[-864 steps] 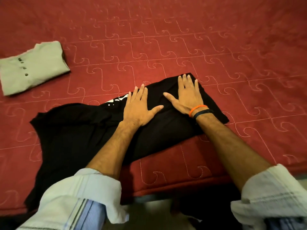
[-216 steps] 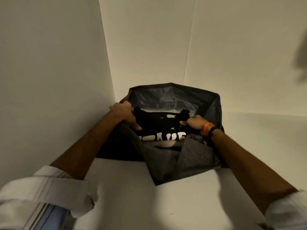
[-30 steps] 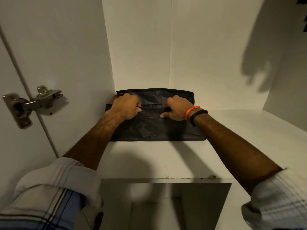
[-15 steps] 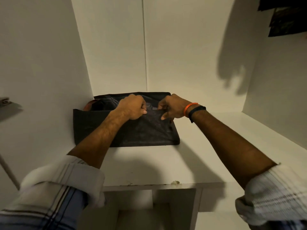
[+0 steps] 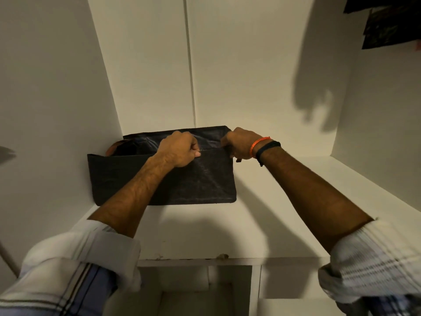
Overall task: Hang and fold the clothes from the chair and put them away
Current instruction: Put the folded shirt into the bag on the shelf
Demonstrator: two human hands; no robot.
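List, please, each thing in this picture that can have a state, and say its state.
storage bag: upright on the shelf against the left wall, top edges being held together
left hand: fingers curled, grips the bag's top edge
right hand: fingers curled, grips the bag's top right corner
shelf: bears the bag at its back left
hanging dark clothes: hang at upper right

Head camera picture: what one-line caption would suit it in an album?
Both hands, left and right, grip the top edge of a dark fabric bag on a white wardrobe shelf.
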